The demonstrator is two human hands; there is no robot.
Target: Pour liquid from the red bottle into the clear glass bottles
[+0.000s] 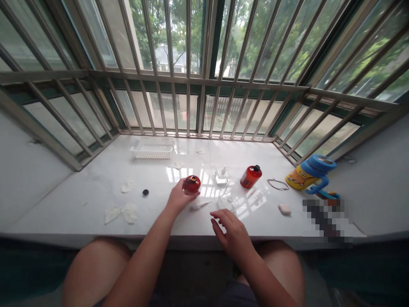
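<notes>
My left hand (182, 197) is wrapped round a reddish-brown bottle (192, 185) whose neck faces me uncapped. To its left a small black cap (145, 192) lies on the white ledge. My right hand (230, 230) hovers near the front edge, fingers bent and apart, with nothing visible in them. Between the hands lies a thin, pale, pointed piece (200, 206), too blurred to name. Just beyond my right fingers is a clear, see-through item (227, 202) of unclear kind. Farther back stands a small clear container (222, 175). A second reddish-brown bottle (251, 177) with a black cap leans at the right.
A white plastic basket (152, 152) stands at the back left. Crumpled tissues (121, 214) lie at the left. Toward the right are a thin cord loop (277, 184), a pale lump (284, 209) and a blue-and-yellow mug (308, 172). Metal window bars (198, 81) enclose the ledge.
</notes>
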